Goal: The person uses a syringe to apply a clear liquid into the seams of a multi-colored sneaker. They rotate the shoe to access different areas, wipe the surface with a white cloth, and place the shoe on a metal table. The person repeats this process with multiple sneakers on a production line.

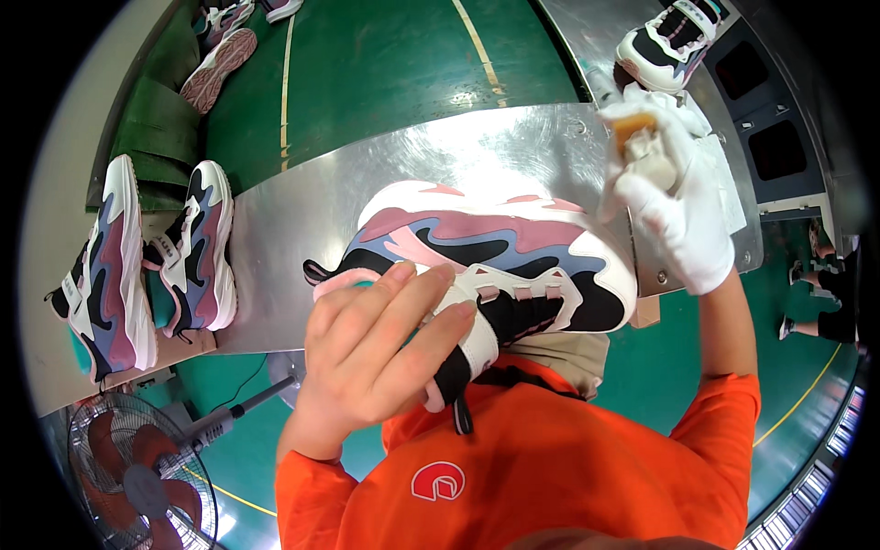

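A sneaker (541,220) in white, mauve, blue and black lies on its side on the metal bench before me. Its toe points right and its white sole faces away from me. My bare left hand (385,339) is closed over its collar and tongue, fingers pressed on the upper near the laces. My right hand (678,202), in a white glove, is raised to the right of the toe, apart from the shoe. Between its bent fingers is a small amber-yellow piece (632,126), blurred, whose kind I cannot make out. Some white cloth (687,110) shows just behind that hand.
A similar sneaker (669,46) stands at the far right. Two more sneakers (206,247) are at the left end, by a green belt (156,128) with further shoes. A floor fan (142,486) stands lower left. The metal bench (275,211) curves across. Another person's legs (825,316) show at right.
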### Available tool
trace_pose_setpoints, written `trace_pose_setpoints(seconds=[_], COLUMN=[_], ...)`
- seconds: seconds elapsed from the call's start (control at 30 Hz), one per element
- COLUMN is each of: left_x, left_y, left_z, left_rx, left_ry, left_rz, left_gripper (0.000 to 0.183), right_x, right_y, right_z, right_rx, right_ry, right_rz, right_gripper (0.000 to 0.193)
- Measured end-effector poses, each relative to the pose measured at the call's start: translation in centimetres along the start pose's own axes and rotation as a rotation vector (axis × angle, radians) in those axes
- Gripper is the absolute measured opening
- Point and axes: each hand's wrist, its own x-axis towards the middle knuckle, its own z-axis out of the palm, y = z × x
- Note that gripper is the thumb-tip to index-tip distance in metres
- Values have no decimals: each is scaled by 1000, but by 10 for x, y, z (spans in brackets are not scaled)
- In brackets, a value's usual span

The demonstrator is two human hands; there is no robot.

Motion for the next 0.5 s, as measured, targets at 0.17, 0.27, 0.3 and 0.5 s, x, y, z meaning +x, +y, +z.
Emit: trace_pose_setpoints(seconds=[0.17,0.27,0.3,0.5], left_x=[-4,-5,-5,-8], left_y=[4,9,11,14], left_z=[1,1,0,-2], left_rx=[22,18,17,8], left_ry=[14,21,19,16], left_rz=[5,-34,-61,-72], left_gripper=[29,22,22,24], right_x=[-9,-12,-12,10], right_y=[-6,2,-3,-1], right_z=[-24,-23,-18,12], right_rx=[-63,-240,-322,-728], right_ry=[234,289,282,213], right_rz=[20,-94,-44,-431], right_gripper=[45,44,44,33])
